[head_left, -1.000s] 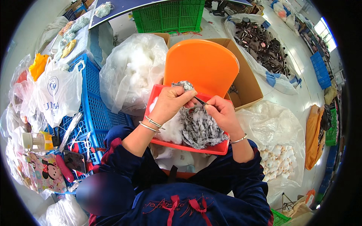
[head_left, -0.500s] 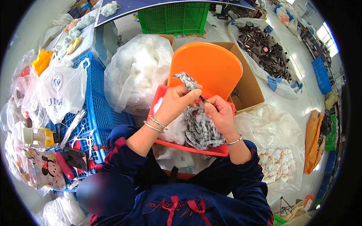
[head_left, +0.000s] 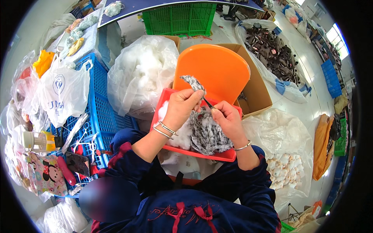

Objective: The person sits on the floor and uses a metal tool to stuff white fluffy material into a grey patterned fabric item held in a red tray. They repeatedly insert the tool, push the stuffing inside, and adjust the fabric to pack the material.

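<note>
— Grey-and-white fabric piece point(head_left: 193, 84): where is it?

— Above the red tray point(head_left: 168, 101), pinched in the left hand point(head_left: 182, 108), whose fingers are clenched round its lower end, in front of the orange plastic board point(head_left: 217, 70).

— And the right hand point(head_left: 227, 119)?

— Just right of the left, fingers gripping a thin dark tool point(head_left: 208, 103), possibly a needle or stick; too small to tell. Its tip meets the fabric.

— In the tray?

— A heap of the same fabric point(head_left: 208, 134) and white stuffing point(head_left: 180, 136). A cardboard box point(head_left: 258, 93) lies beyond.
</note>
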### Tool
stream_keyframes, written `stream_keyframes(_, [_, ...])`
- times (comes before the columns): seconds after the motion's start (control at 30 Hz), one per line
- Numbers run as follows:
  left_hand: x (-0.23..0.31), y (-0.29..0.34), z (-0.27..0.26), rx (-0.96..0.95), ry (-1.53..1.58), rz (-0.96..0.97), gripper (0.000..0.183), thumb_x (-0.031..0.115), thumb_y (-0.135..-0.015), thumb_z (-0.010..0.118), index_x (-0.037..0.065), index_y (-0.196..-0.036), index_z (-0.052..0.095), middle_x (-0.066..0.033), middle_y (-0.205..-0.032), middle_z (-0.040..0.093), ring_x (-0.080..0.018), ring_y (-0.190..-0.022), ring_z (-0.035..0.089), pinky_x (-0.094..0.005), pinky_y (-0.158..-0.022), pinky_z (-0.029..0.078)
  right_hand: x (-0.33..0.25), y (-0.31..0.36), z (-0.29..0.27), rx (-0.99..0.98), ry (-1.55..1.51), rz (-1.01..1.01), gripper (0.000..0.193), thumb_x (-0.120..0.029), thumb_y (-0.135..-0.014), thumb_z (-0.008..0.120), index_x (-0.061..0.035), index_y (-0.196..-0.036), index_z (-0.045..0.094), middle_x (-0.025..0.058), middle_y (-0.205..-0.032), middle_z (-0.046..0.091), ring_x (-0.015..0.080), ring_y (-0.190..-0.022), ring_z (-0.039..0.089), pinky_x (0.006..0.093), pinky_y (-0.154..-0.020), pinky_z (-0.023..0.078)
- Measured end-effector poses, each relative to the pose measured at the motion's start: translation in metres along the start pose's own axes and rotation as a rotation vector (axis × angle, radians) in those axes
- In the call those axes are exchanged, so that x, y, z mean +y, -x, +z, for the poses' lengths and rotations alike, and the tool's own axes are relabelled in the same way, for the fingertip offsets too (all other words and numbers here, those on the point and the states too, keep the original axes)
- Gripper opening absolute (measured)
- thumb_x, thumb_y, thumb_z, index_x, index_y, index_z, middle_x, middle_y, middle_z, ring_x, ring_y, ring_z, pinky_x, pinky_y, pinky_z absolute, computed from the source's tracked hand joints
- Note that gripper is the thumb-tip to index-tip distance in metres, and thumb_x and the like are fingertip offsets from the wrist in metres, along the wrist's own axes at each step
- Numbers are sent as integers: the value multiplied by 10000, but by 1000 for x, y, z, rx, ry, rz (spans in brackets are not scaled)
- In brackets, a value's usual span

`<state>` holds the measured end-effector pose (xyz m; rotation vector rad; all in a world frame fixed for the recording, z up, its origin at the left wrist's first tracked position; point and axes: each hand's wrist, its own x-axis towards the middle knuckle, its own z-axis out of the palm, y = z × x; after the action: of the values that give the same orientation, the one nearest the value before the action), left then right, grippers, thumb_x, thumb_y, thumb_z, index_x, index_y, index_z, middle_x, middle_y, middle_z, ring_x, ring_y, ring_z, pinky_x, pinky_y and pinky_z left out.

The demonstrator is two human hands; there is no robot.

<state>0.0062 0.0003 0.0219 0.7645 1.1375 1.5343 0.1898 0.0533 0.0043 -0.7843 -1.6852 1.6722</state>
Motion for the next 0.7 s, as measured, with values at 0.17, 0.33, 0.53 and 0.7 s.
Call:
stream_keyframes(0.17, [-18,10,11,-30,-25,41,295,193,-929,645,16,-699,591,-34,-640,613,-73,-553,542,-229,-517,441,5,3,2,-13,-109,12,79,-85,-951,567,-26,-903,544,-44,-759,526,23,-665,444,187,-591,369])
stream_keyframes(0.33, [1,1,3,-44,-95,-21,245,189,-910,665,-2,-761,631,-31,-676,618,-77,-601,566,-227,-567,465,-6,-2,0,-3,-28,-9,67,-79,-943,580,-24,-912,558,-55,-777,531,15,-691,452,183,-615,382])
stream_keyframes(0.53, [9,-7,-16,-12,-216,19,273,244,-884,701,-7,-789,651,-20,-677,627,-68,-600,583,-224,-541,452,-12,-5,0,7,71,-38,71,-74,-929,608,-21,-922,561,-58,-782,536,11,-703,460,181,-618,378])
stream_keyframes(0.7, [43,-17,-36,122,-115,68,233,206,-889,694,38,-750,612,-24,-670,616,-81,-598,557,-208,-571,436,-3,-9,-9,-13,149,11,158,-157,-976,550,-1,-982,574,-53,-775,534,16,-687,452,185,-591,376])
